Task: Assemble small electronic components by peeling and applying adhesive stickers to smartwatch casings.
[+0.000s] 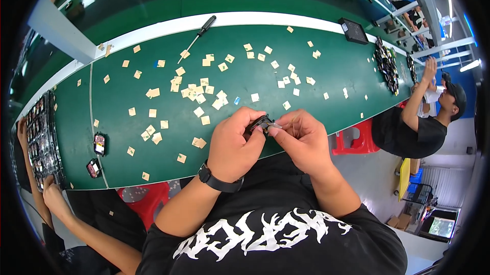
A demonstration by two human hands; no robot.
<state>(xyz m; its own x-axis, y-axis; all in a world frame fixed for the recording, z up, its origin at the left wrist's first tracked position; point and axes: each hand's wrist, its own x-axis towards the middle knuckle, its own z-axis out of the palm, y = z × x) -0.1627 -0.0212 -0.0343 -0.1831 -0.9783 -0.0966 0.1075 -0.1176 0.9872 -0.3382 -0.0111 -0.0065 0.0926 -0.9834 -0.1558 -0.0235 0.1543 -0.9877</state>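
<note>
Small black part (260, 123) held up over near edge of green counter (76, 122). Left hand (236, 142) closed round it, thumb on top. Right hand (304, 139) at its right end, thumb and forefinger close together; cannot tell from here what they grip. Pale squares (192, 92) scattered across counter, mostly leftward. Black-handled screwdriver (204, 26) lying toward far edge. Two black units (100, 144) off left, by counter's seam. Black tray (353, 31) far right, black heap (386, 65) just past it. Co-worker (421, 129) at right, arm raised.
</note>
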